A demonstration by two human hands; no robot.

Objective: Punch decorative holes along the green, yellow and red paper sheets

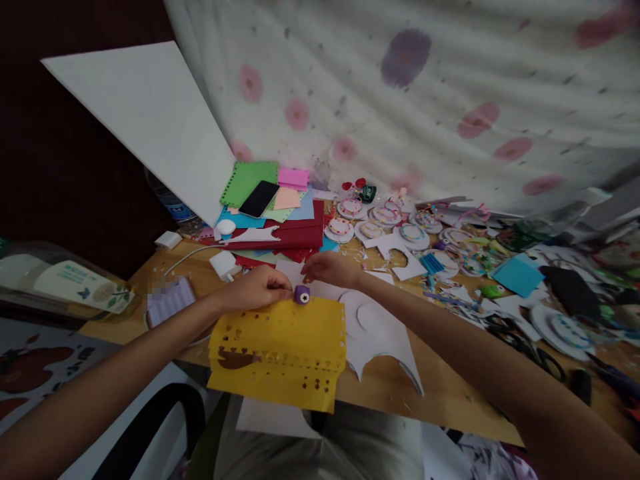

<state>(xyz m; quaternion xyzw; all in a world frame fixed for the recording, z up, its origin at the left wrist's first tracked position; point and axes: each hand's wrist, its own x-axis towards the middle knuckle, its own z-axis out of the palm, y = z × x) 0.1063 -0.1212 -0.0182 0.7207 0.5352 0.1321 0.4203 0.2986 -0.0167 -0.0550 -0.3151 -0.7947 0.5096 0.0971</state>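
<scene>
A sheet of yellow paper (pixel 280 333) with rows of punched holes hangs partly over the front table edge. My left hand (pixel 260 288) is closed at its top edge, the fingers bent and seemingly pinching the paper. Beside those fingertips, a small purple craft punch (pixel 302 294) with a star on its face sits at the paper's edge. Just above the punch, my right hand (pixel 333 269) is loosely curved, apart from it, with nothing visible in the fingers. White cut paper (pixel 380 333) lies to the right of the yellow sheet.
Coloured papers and a phone (pixel 259 199) lie at the back. Beaded rings on white discs (pixel 413 235) crowd the right, with scissors (pixel 530 347) and a blue paper pad (pixel 519 275). A white board (pixel 145 113) leans behind; a clear bottle (pixel 75 283) stands left.
</scene>
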